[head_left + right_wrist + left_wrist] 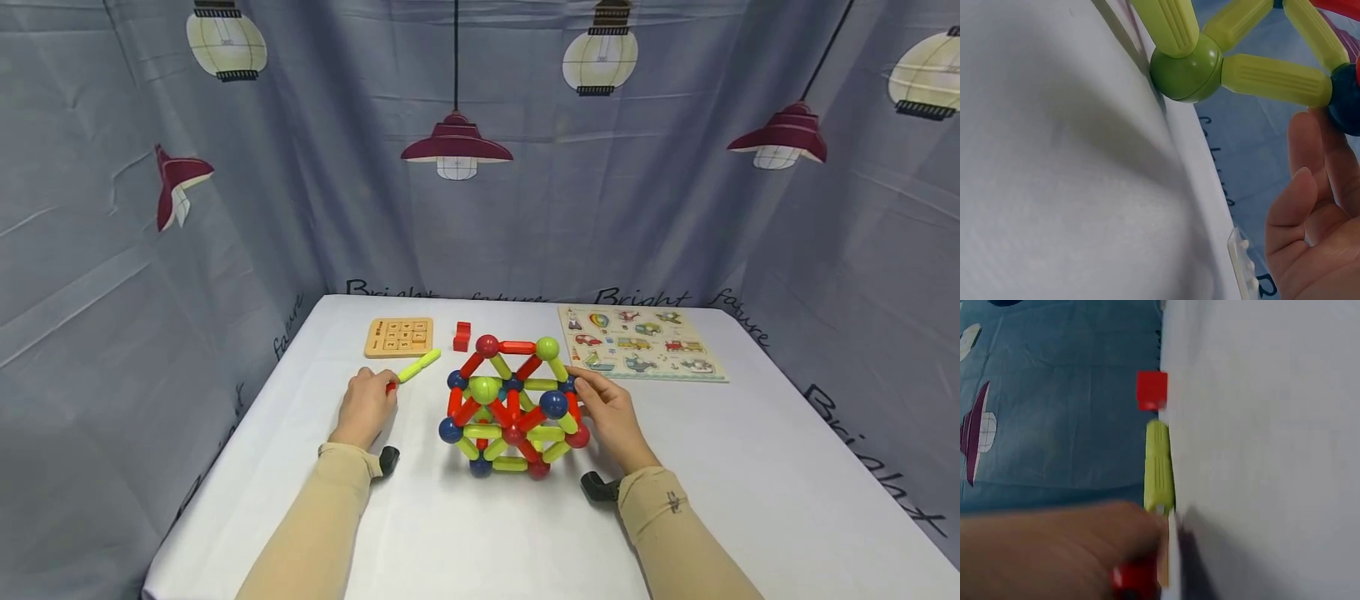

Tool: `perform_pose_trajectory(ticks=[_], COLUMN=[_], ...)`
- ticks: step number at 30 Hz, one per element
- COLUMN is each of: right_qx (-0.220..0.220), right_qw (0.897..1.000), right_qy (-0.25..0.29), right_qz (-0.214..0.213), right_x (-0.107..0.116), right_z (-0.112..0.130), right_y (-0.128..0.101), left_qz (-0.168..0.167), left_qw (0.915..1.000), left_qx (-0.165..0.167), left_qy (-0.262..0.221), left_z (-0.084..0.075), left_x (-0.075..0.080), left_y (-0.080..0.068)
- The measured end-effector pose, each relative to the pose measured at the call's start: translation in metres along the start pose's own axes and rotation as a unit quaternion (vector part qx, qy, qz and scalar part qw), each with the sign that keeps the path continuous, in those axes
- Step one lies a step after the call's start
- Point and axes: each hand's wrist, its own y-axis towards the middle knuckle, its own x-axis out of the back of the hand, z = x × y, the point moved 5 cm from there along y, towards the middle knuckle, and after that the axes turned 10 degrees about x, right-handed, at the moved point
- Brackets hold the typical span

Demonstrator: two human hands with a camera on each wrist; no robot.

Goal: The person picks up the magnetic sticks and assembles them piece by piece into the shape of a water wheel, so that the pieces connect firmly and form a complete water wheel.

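Note:
My left hand (365,404) is low over the table at left, its fingers curled round a small red piece (1137,576) mostly hidden by them. Past the fingertips lie yellow-green rods (418,365), which look like two end to end; whether the red piece joins them I cannot tell. At centre stands a magnetic ball-and-rod structure (513,432) of red, blue and yellow-green parts. On its right side, my right hand (611,417) touches a blue ball (1344,103) with extended fingertips, the thumb apart from it in the right wrist view.
Behind the left hand lies a wooden number puzzle (399,337), with a small red block (462,337) beside it. A picture puzzle board (637,343) lies at the back right of the white table (750,467). A grey printed curtain (525,225) surrounds the table's back and sides.

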Motion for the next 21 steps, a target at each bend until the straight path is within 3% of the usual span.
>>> perform_pose_trajectory(ticks=[2, 4, 6, 8, 9, 11, 13, 17, 21], right_qx=[-0.006, -0.014, -0.020, -0.019, -0.016, -0.012, -0.011, -0.017, -0.010], right_qw=[1.000, 1.000, 1.000, 1.000, 1.000, 1.000, 1.000, 1.000, 1.000], right_qy=[0.000, -0.002, -0.007, -0.013, -0.015, -0.016, -0.017, -0.021, -0.026], right_qz=[0.005, 0.011, 0.012, 0.011, 0.008, 0.003, 0.005, 0.010, 0.006], right_x=[0.000, -0.001, 0.000, 0.001, 0.002, 0.003, 0.004, 0.003, 0.003], right_z=[-0.001, -0.002, -0.002, -0.001, -0.001, 0.001, 0.001, 0.000, 0.001], right_y=[-0.001, -0.002, -0.002, -0.001, -0.001, 0.000, 0.000, 0.000, 0.000], left_qz=[-0.036, -0.073, -0.085, -0.066, -0.049, -0.028, -0.032, -0.040, -0.027], left_qw=[0.9981, 0.9868, 0.9611, 0.9286, 0.9147, 0.8985, 0.8973, 0.9066, 0.9014], left_qx=[-0.013, -0.049, -0.128, -0.229, -0.279, -0.353, -0.388, -0.404, -0.428], left_qy=[-0.048, -0.136, -0.230, -0.285, -0.288, -0.260, -0.208, -0.114, -0.062], left_z=[-0.017, -0.044, -0.081, -0.120, -0.137, -0.164, -0.178, -0.185, -0.190], left_x=[0.019, 0.045, 0.069, 0.084, 0.087, 0.088, 0.082, 0.068, 0.061], left_y=[-0.013, -0.030, -0.050, -0.070, -0.079, -0.093, -0.099, -0.102, -0.104])
